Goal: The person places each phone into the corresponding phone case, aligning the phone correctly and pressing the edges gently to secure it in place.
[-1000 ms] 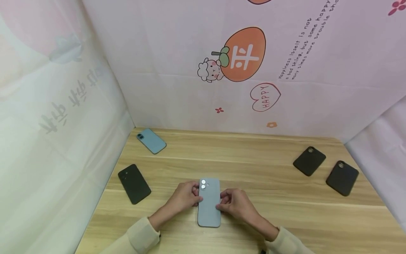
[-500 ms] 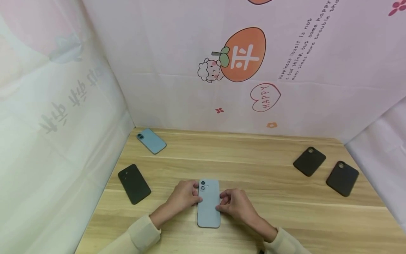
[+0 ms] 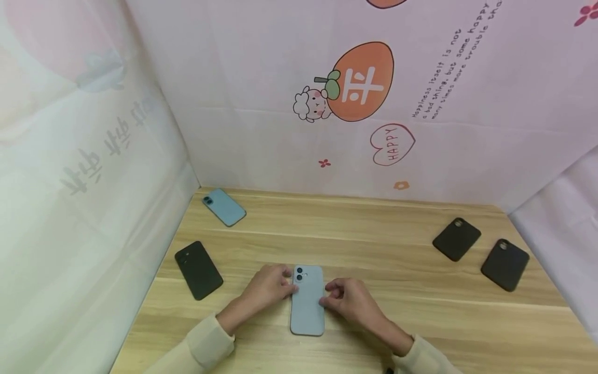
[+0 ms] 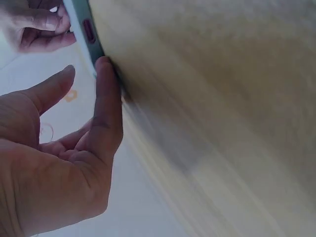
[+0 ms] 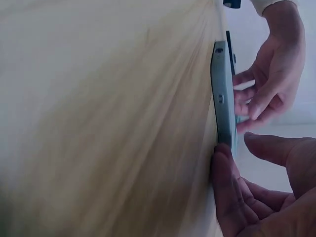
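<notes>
A light blue-grey phone (image 3: 307, 306) lies camera side up on the table, in front of the person, its two lenses at the upper left. My left hand (image 3: 267, 285) is at its left long edge. In the left wrist view, one finger touches the side of the phone (image 4: 84, 37) while the thumb stands apart. My right hand (image 3: 352, 302) is at the right long edge. The right wrist view has a fingertip against the phone's side (image 5: 223, 94), the thumb off it. Whether a case covers the phone I cannot tell.
A blue phone (image 3: 225, 208) lies at the back left, with a black phone or case (image 3: 200, 271) nearer. Two black phone cases (image 3: 457, 240) lie at the right. White printed cloth (image 3: 261, 145) stands behind the wooden table (image 3: 345, 228) and at both sides.
The phone has shifted very slightly toward the person. Its lenses looked bright white before and look dark now. Both hands stay at its edges, with small finger movements.
</notes>
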{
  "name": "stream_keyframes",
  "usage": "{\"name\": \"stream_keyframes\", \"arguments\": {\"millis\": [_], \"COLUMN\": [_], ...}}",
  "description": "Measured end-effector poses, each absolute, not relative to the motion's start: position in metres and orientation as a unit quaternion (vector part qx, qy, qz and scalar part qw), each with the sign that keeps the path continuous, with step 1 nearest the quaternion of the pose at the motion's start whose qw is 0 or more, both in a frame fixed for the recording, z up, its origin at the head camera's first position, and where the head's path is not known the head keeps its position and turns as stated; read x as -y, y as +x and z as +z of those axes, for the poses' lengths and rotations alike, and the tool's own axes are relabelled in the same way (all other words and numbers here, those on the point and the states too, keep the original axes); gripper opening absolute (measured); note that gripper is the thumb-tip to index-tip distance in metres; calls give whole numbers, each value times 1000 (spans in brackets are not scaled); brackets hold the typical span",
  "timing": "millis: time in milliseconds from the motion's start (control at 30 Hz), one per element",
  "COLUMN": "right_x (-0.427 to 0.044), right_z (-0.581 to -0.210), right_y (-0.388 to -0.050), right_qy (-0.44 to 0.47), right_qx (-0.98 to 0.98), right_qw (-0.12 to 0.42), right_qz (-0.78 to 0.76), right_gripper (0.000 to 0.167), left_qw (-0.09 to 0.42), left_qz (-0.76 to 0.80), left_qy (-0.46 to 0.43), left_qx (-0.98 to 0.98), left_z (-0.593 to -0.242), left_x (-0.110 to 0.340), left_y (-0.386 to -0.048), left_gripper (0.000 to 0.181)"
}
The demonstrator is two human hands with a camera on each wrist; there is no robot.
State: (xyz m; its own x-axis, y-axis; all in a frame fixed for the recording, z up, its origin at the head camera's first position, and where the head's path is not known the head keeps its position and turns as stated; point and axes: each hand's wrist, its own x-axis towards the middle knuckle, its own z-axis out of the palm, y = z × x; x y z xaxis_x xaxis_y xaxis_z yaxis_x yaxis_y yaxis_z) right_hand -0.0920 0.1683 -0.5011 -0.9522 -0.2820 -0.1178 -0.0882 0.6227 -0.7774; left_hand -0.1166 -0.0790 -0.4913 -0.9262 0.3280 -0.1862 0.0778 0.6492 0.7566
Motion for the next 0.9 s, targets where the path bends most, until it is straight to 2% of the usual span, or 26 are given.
{"name": "stream_keyframes", "arguments": {"millis": [100, 233, 367, 500, 767, 900], "right_x": [-181, -209, -249, -296, -390, -425], "right_z": [-498, -492, -488, -484, -475, -471], "right_y": [-97, -110, -124, -136, -155, -162], "right_qy": [-82, -58, -53, -31, 27, 64], "right_qx": [-892, -902, -921, -944, -976, -982], "right_qw": [120, 91, 46, 29, 8, 20], "right_qz": [-429, -418, -383, -328, -217, -178], "right_gripper": [28, 32, 46, 61, 81, 90], "left_qw": [127, 67, 34, 31, 41, 69], "left_qz": [400, 400, 421, 436, 387, 332], "left_qy": [113, 80, 24, -28, -47, -63], "left_qx": [-900, -911, -906, -899, -920, -939], "left_z": [-490, -482, -470, -457, -447, -448], "left_x": [87, 101, 117, 137, 191, 213], "left_y": [-117, -120, -119, -119, -118, -113], "left_gripper": [34, 29, 45, 70, 80, 97]}}
